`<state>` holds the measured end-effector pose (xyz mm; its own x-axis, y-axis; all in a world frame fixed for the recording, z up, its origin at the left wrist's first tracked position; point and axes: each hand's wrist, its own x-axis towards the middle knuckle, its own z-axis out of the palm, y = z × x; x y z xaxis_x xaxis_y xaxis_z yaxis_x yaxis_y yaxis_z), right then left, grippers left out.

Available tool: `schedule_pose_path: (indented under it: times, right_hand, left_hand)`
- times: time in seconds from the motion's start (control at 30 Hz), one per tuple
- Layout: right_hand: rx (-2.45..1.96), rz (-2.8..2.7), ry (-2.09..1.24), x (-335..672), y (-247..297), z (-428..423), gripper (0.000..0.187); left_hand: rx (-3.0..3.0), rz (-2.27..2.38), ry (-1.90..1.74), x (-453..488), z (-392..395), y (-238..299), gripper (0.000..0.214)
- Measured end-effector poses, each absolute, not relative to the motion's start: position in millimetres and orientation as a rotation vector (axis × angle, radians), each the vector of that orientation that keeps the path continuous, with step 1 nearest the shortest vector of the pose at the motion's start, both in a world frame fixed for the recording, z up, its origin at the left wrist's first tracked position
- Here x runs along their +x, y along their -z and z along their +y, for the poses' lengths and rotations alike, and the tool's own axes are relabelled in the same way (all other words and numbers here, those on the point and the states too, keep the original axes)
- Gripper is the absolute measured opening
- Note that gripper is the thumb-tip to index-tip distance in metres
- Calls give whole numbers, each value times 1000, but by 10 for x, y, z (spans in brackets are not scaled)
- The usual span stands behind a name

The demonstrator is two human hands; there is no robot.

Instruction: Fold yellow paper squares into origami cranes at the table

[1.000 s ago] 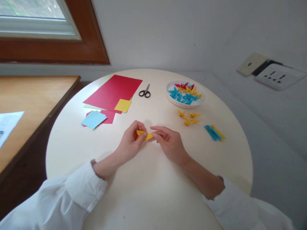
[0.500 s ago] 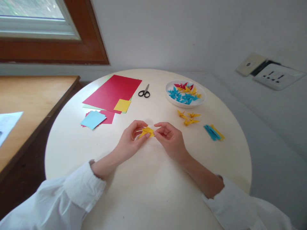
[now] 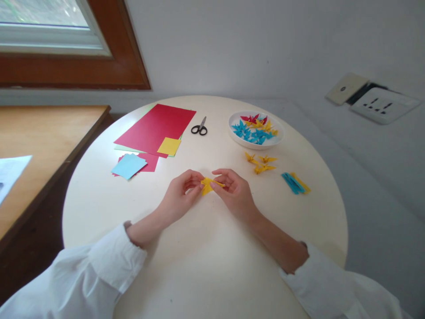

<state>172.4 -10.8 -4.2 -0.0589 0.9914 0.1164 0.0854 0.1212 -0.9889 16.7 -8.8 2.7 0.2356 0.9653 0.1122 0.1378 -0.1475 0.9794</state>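
Observation:
A small folded piece of yellow origami paper is held between my two hands, a little above the round white table. My left hand pinches its left edge between thumb and fingers. On the other side, my right hand grips it with the thumb on top and the fingers behind. Pointed flaps stick out toward the right and downward; the fingers hide part of the folds. Several finished yellow paper cranes lie beyond my right hand.
A white dish at the back right holds blue, yellow and red cranes. Black-handled scissors lie at the back. Red sheets, a yellow square and light blue squares are at left. Folded blue strips sit at right.
The yellow folded paper has turned and shifted slightly right. My right thumb now lies over it, and my left thumb has drawn back to its left edge.

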Motion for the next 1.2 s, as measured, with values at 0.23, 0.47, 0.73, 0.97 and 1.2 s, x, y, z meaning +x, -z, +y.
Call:
schedule_pose_path:
  times: [0.23, 0.47, 0.73, 0.97, 1.2]
  right_hand:
    - [-1133, -1357, -1155, 1711, 47, -110, 28]
    - [-1145, -1320, -1171, 1705, 25, -114, 30]
    - [-1177, -1318, -1148, 1716, 15, -107, 30]
    - [-1227, -1367, -1111, 1728, 3, -99, 26]
    - [-1258, -1459, -1065, 1732, 5, -104, 24]
  left_hand:
    - [1687, 1121, -1047, 155, -107, 4, 10]
    - [1742, 1128, -1037, 147, -114, 19, 10]
    - [1760, 1135, -946, 160, -114, -5, 9]
    - [1888, 1173, -875, 148, -133, -63, 17]
    - [2169, 1150, -981, 108, -105, -58, 12]
